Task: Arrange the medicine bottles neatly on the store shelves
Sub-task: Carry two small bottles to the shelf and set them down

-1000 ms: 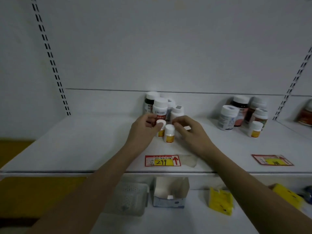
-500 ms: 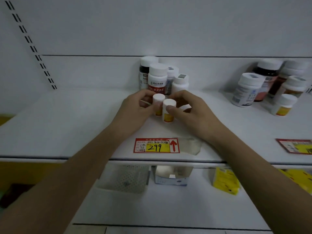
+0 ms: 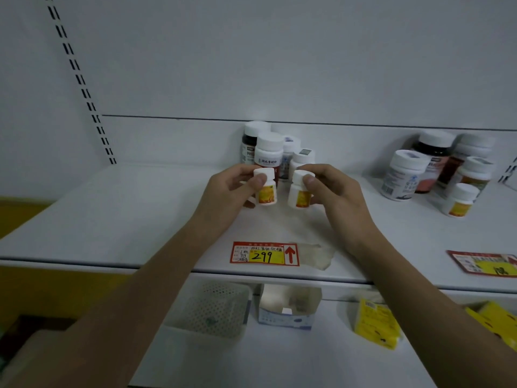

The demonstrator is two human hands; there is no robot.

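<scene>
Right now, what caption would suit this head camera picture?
Left hand and right hand each hold a small yellow-labelled bottle above the shelf.

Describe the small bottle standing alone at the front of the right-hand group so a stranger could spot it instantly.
Start at the white upper shelf and go to the cluster of white-capped bottles on its right. In front of them stands the small white bottle with a yellow label: the shortest there, alone at the front, untouched by either hand.
</scene>
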